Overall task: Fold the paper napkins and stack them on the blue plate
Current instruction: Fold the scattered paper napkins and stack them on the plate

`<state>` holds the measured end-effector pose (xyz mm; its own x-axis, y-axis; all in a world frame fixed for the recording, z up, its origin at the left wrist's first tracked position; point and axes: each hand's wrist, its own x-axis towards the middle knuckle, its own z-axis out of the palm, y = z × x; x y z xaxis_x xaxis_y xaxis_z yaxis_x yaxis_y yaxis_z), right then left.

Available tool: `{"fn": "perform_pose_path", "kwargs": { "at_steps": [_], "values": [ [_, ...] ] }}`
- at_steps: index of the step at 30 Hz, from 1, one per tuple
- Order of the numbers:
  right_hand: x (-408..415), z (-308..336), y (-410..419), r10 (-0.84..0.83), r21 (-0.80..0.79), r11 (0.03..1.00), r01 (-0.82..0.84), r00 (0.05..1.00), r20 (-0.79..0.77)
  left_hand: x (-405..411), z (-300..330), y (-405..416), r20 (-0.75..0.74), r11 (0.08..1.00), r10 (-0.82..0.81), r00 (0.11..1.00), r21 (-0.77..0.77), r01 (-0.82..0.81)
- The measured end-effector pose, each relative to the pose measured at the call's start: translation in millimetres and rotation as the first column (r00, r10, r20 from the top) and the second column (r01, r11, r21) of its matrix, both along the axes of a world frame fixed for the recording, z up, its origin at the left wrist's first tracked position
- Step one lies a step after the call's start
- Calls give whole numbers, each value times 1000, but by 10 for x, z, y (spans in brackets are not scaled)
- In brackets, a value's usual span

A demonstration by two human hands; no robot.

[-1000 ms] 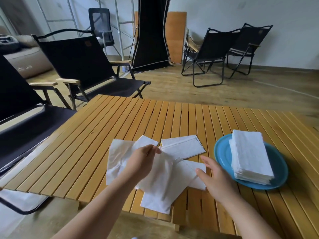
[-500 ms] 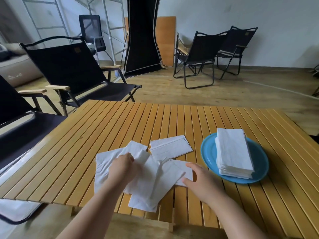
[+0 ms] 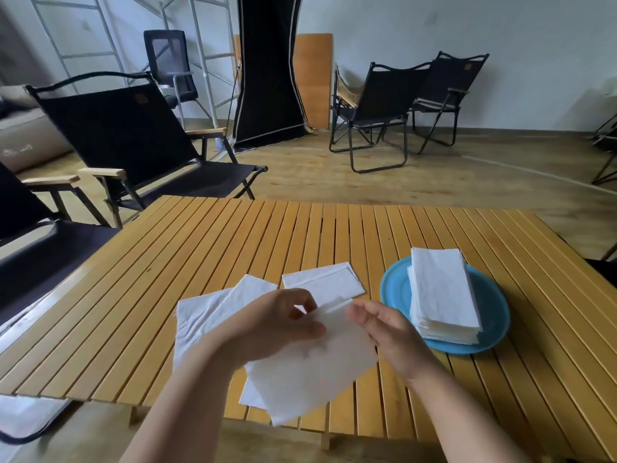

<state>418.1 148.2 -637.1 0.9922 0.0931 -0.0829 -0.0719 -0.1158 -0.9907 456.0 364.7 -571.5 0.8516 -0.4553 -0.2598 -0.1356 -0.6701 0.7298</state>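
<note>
I have one napkin (image 3: 310, 369) lifted between both hands, above the loose napkins (image 3: 213, 315) that lie under and to the left of my left hand (image 3: 277, 325). The left hand pinches the napkin's upper edge with curled fingers; my right hand (image 3: 384, 332) is half open, fingertips touching the same edge, though whether it really grips I cannot tell. To fold cleanly, I judge I should bring matching corners together before creasing. The blue plate (image 3: 497, 315) sits just right of my right hand, bearing the stack of folded napkins (image 3: 440, 295) where this one should land squarely.
</note>
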Motion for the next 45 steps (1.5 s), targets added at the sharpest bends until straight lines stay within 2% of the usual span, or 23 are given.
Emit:
{"fn": "perform_pose_path", "kwargs": {
  "at_steps": [5, 9, 13, 18, 20, 23, 26, 29, 31, 34, 36, 38, 41, 45],
  "values": [
    [-29, -8, -38, -44, -5, 999, 44, 999, -26, -1, -211, -28, -74, 988, 81, 994, -124, -89],
    [6, -60, -60, -161, -18, 987, 161, 987, 13, 34, -395, 7, -351, 895, 185, 918, -326, -305],
    [77, -96, -104, -327, -7, 944, 329, 940, 93, 105, -520, 3, -502, 823, 249, 829, -342, -454],
    [59, -139, -158, -351, -102, 917, 385, 902, 251, 126, -568, -36, -606, 785, 255, 754, -325, -527],
    [13, -126, -176, -316, -140, 921, 364, 906, 282, 147, -599, -44, -590, 798, 265, 762, -310, -517],
    [-78, -99, -209, -241, -178, 941, 289, 938, 250, 156, -651, -46, -533, 802, 299, 791, -308, -511],
    [-150, -119, -302, -136, -205, 965, 164, 980, 142, 158, -702, -47, -433, 830, 321, 842, -299, -470],
    [-197, -184, -375, -124, -92, 989, 119, 991, -55, 147, -704, -73, -286, 879, 266, 920, -321, -354],
    [-207, -208, -369, -179, -29, 984, 177, 975, -130, 137, -689, -96, -242, 887, 200, 949, -367, -281],
    [-161, -227, -325, -318, 9, 947, 321, 942, -103, 123, -679, -93, -151, 919, 120, 981, -357, -167],
    [-116, -217, -291, -427, 7, 904, 429, 901, -74, 159, -706, -70, -87, 934, 119, 989, -328, -141],
    [-76, -198, -268, -477, 82, 868, 490, 869, -134, 184, -717, -47, -68, 921, 134, 989, -360, -149],
    [-71, -157, -233, -425, 241, 827, 508, 846, -321, 220, -728, -12, -94, 885, 137, 986, -436, -164],
    [-111, -105, -189, -323, 316, 794, 519, 801, -504, 228, -701, -11, -104, 840, 86, 991, -528, -128]
  ]
}}
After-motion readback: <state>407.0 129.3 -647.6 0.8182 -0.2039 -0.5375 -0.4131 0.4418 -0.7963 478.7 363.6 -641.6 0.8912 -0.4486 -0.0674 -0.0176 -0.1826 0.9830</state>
